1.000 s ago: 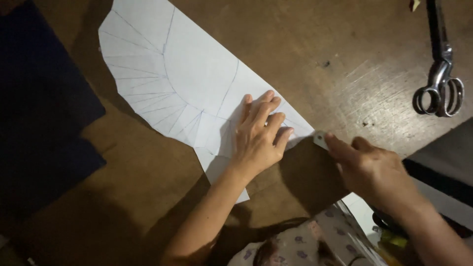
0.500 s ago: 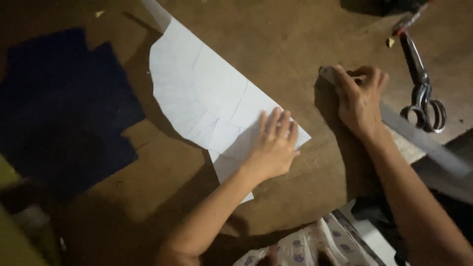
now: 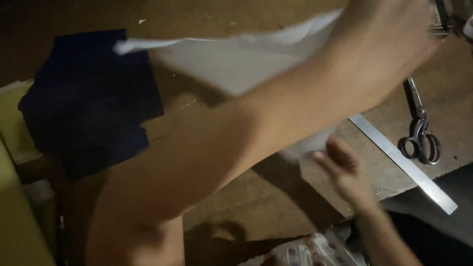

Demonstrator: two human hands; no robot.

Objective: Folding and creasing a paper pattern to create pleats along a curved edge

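1. You have one white paper pattern sheet (image 3: 231, 64) in view, lifted off the brown wooden table (image 3: 276, 197) and stretched across the upper middle of the frame, its left tip blurred in the upper left.
2. One pair of metal scissors (image 3: 419, 133) lies at the right of the frame, loops pointing down, blades closed and pointing up.
3. One long flat metal ruler (image 3: 401, 162) lies slanted at the right, just beside the scissors' loops, running down to the table's lower right edge.
4. One piece of dark navy fabric (image 3: 88, 103) lies flat at the left of the frame, partly under the raised paper's left tip.
5. Your left hand (image 3: 394, 29) is up in the upper right corner, with the forearm sweeping in a blur from the lower left across the whole frame. It is at the raised paper's right end, but the blur hides the fingers, so you cannot tell whether they pinch the sheet or lie spread.
6. Your right hand (image 3: 345, 172) hovers low at the lower right, above the table and near the ruler's middle. Its fingers are loosely curled and apart, holding nothing, fingertips pointing to the upper left toward the paper's lower edge.
7. A crumpled clear plastic bag with purple dots (image 3: 310, 249) sits at the bottom edge of the frame, below the table; its contents are not readable.
8. A pale yellow surface (image 3: 15, 216) fills the lower left corner beside the navy fabric.
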